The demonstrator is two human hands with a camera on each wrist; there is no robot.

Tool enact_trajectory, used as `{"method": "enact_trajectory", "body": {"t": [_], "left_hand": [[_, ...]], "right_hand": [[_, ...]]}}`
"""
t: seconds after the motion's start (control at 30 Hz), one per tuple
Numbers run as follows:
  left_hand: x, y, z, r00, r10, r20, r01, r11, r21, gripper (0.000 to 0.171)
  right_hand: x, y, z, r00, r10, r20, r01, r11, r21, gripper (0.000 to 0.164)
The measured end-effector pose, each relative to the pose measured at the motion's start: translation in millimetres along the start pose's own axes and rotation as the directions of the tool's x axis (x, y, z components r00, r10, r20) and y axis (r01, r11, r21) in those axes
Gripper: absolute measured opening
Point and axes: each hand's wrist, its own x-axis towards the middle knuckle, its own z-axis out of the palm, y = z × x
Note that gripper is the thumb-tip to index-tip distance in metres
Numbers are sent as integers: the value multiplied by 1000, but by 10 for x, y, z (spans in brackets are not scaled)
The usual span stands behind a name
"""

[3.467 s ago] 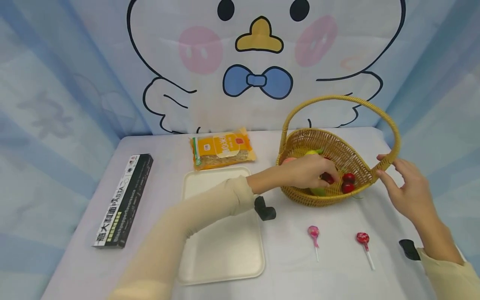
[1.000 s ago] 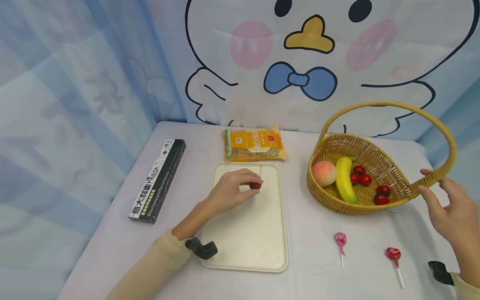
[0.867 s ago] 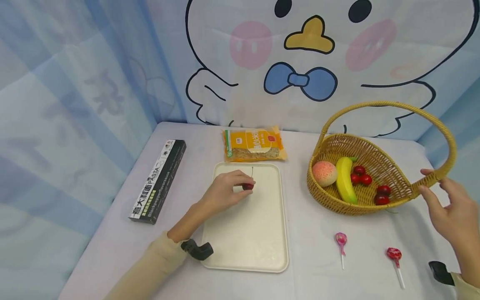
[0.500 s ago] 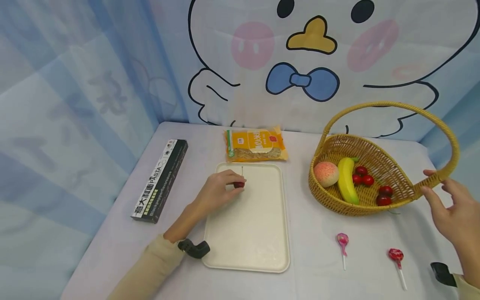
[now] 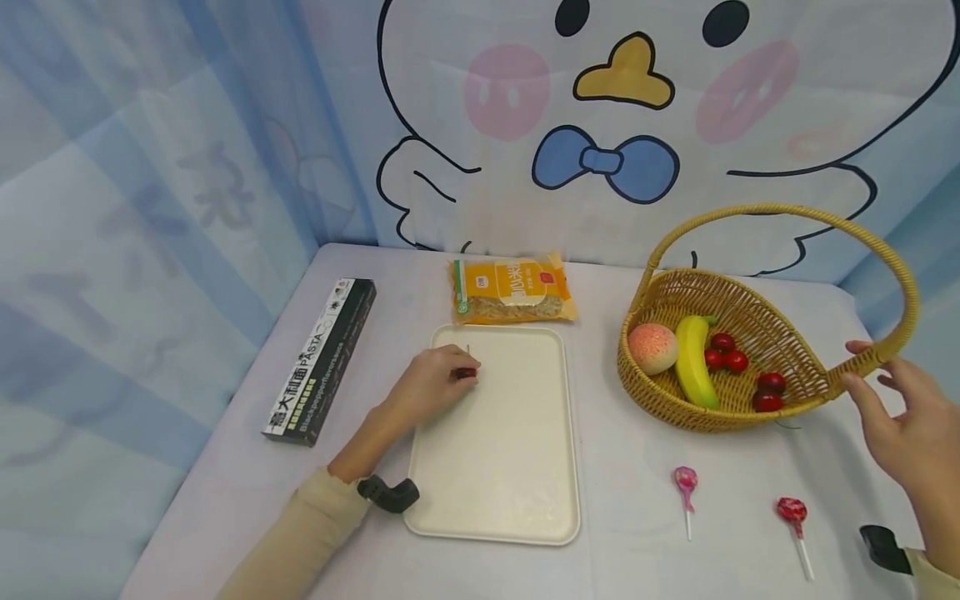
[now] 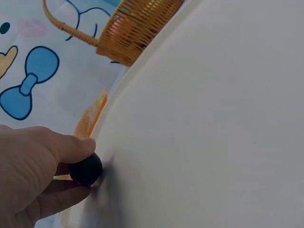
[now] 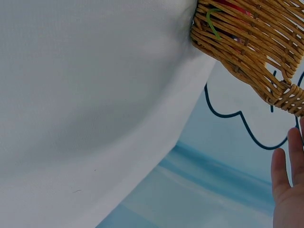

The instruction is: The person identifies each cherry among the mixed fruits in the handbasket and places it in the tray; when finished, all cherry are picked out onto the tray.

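My left hand [image 5: 429, 385] pinches a dark red cherry [image 5: 466, 373] between thumb and fingers over the far left part of a cream tray [image 5: 498, 467]. In the left wrist view the cherry [image 6: 86, 169] looks nearly black, close over the tray, its shadow beside it. At the right, my right hand [image 5: 911, 421] holds the base of the handle of a wicker basket [image 5: 738, 304], thumb in front and a fingertip behind. A peach [image 5: 652, 347], a banana [image 5: 694, 362] and several red cherries [image 5: 726, 360] lie in the basket.
An orange bag of grain [image 5: 513, 292] lies behind the tray. A dark pasta box [image 5: 322, 362] is to its left. Two lollipops, one pink [image 5: 686, 479] and one red [image 5: 792, 510], lie in front of the basket. A printed curtain [image 5: 517, 217] closes off the back.
My left hand has come out of the basket with a cherry, crossed left over the tray and moved lower. My right hand stays at the basket handle. The head view has shifted.
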Motion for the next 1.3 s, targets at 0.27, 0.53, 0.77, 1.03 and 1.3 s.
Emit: {"method": "enact_trajectory", "body": {"t": [0.27, 0.53, 0.77, 1.03, 1.3], "left_hand": [[-21, 76, -53, 998, -58, 35, 57, 998, 30, 40], [-1, 164, -130, 1000, 19, -24, -18, 998, 52, 38], [74, 336, -204, 989, 143, -44, -146, 987, -74, 33], [194, 501, -195, 987, 159, 10, -157, 980, -120, 33], [320, 637, -144, 979, 204, 30, -196, 965, -175, 31]], "right_hand": [[4, 12, 5, 1000, 3, -2, -3, 1000, -12, 48], [-5, 28, 6, 1000, -5, -17, 5, 1000, -1, 47], [1, 40, 9, 999, -29, -35, 29, 1000, 7, 46], [7, 58, -7, 998, -54, -19, 54, 999, -10, 46], [7, 41, -28, 998, -62, -18, 62, 998, -7, 44]]}}
